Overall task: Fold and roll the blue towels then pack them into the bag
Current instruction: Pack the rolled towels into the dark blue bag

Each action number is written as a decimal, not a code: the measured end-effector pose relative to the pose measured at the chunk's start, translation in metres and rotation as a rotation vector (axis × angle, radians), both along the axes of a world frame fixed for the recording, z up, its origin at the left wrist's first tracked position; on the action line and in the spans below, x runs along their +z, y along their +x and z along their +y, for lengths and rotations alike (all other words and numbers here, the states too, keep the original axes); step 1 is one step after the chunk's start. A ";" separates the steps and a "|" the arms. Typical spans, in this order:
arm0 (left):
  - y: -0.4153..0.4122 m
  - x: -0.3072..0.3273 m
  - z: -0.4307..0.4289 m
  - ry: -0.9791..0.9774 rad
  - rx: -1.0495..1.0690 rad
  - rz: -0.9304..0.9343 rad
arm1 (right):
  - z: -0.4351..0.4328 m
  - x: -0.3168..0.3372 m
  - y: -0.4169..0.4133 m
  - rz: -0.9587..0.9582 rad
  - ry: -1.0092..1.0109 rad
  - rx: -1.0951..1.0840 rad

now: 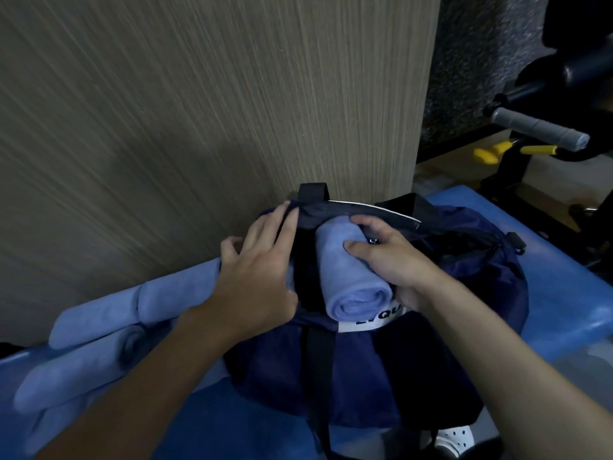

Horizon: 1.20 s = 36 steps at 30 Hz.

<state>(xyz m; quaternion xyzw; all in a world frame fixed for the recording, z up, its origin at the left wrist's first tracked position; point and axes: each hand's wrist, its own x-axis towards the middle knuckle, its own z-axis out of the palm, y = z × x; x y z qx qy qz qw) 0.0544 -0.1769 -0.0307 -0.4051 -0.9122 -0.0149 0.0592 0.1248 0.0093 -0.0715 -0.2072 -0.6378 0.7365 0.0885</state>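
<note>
At centre frame, the right hand (394, 260) grips a rolled towel (351, 280) at the bag's (365, 366) mouth. The left hand (255, 270) rests straight-fingered on its left rim.

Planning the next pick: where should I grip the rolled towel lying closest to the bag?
Grip the rolled towel around its middle from above, fingers across its length. It lies flat on the bench, and a middle wrap should keep it rolled.
</note>
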 end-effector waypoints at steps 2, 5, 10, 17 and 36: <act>-0.001 0.001 -0.003 0.018 -0.005 -0.023 | -0.008 -0.001 -0.013 0.023 -0.028 -0.035; -0.005 0.004 -0.007 0.054 0.008 -0.058 | -0.016 -0.002 -0.020 -0.031 -0.057 0.107; -0.004 0.001 -0.015 0.058 -0.045 -0.027 | -0.027 -0.003 -0.032 -0.149 0.043 0.214; -0.008 0.002 -0.022 0.084 -0.064 -0.036 | -0.059 -0.037 -0.059 -0.167 0.105 0.236; -0.008 0.001 -0.044 0.104 0.021 -0.127 | -0.083 -0.047 -0.068 -0.279 0.538 0.437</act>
